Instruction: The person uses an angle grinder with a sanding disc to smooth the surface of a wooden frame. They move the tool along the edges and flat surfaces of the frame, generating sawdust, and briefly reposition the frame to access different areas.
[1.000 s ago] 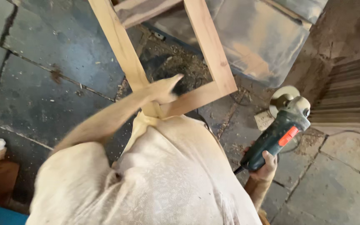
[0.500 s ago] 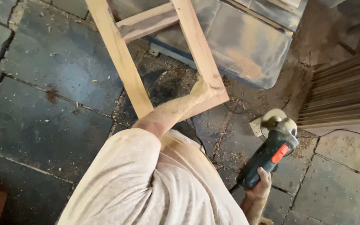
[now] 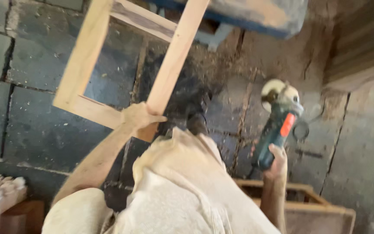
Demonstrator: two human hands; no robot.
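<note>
Fingers of the left hand (image 3: pixel 138 118) are clamped on the lower right corner of the wooden frame (image 3: pixel 83 56), held tilted above the stone floor (image 3: pixel 35 125). Right hand (image 3: pixel 277 161) is wrapped around the angle grinder (image 3: pixel 278 125), disc up, well apart from the frame (wood not yet contacted). Step judged: repositioning the frame before sanding. Next move calls for a steadied frame and the disc brought to a rail. Versus half a second ago, the frame is swung left and the grinder raised.
</note>
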